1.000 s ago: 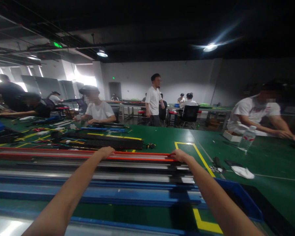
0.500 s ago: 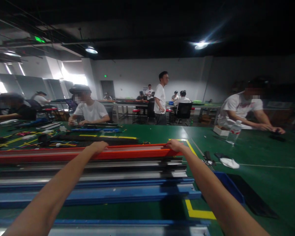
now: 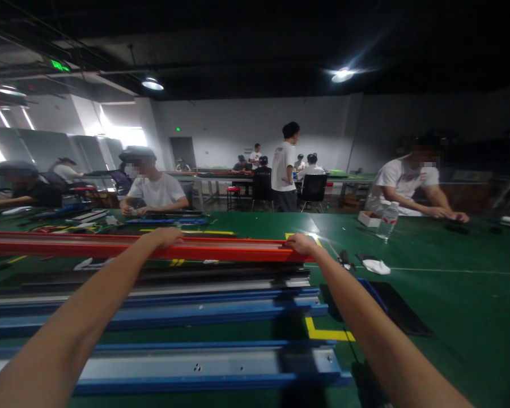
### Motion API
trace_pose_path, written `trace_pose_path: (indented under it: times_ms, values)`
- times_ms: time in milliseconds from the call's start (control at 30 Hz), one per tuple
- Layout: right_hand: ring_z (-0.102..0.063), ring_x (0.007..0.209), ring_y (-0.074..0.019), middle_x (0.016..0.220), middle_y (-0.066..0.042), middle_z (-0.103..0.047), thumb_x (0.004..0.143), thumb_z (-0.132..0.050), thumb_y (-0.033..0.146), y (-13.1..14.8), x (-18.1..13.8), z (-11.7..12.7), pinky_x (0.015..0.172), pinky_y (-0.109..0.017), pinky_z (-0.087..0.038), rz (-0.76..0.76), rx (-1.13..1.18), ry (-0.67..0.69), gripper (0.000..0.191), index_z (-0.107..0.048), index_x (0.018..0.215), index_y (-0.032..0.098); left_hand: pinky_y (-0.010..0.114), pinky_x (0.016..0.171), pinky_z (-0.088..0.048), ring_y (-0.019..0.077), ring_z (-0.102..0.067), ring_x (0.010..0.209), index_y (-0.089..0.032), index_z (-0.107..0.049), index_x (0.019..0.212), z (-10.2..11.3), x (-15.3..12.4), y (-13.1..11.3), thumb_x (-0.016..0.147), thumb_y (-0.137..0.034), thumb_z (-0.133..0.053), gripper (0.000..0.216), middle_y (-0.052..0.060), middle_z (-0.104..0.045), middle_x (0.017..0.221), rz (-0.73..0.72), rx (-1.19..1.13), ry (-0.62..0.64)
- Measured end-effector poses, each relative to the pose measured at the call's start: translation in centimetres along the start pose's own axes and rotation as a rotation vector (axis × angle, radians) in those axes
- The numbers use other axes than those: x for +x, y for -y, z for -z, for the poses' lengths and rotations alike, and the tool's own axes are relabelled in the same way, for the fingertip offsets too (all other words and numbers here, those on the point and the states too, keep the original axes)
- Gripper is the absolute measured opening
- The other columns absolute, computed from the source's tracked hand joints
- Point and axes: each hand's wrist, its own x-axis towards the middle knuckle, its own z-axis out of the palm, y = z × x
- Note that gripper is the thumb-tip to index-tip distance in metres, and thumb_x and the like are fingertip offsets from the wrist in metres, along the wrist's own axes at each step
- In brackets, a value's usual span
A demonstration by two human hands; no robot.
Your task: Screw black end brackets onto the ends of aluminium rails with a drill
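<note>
A long red rail [image 3: 68,247] runs across the green table [image 3: 450,294], raised above the other rails. My left hand [image 3: 164,237] is closed over its top edge near the middle. My right hand [image 3: 300,243] is closed round its right end. Below it lie black, silver and blue rails [image 3: 195,309] side by side, and nearest to me a grey rail with blue edges [image 3: 187,365].
A blue bin [image 3: 376,294] and a black mat [image 3: 402,314] sit right of the rails. A white rag [image 3: 376,266], a water bottle [image 3: 386,221] and small tools lie further off. Seated people work at the far side; one person stands behind.
Both hands have lifted the red rail off the stack and moved it up and away from me. The standing person has turned and walked rightward.
</note>
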Motion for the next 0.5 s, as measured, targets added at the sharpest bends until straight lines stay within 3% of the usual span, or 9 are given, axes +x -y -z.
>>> trace_pose_path:
  times_ms: [367, 500]
  values:
    - [-0.066, 0.108, -0.0257, 0.13, -0.008, -0.064, 0.099, -0.064, 0.037, 2.0, -5.6, 0.9, 0.091, -0.044, -0.058, 0.005, 0.068, -0.016, 0.033, -0.064, 0.126, 0.019, 0.045, 0.092, -0.057, 0.0231, -0.065, 0.108, -0.016, -0.061, 0.126, 0.5, -6.1, -0.5, 0.098, -0.038, -0.062, 0.035, 0.01, -0.064, 0.125, -0.018, 0.008, -0.017]
    - [-0.066, 0.108, -0.0256, 0.13, -0.008, -0.064, 0.099, -0.064, 0.037, 2.8, -7.3, 1.1, 0.09, -0.044, -0.058, 0.024, 0.082, -0.02, 0.033, -0.064, 0.126, 0.019, 0.044, 0.091, -0.058, 0.0226, -0.065, 0.106, -0.015, -0.061, 0.125, -0.2, -8.2, -0.4, 0.098, -0.037, -0.062, 0.035, 0.01, -0.064, 0.124, -0.011, -0.011, -0.088]
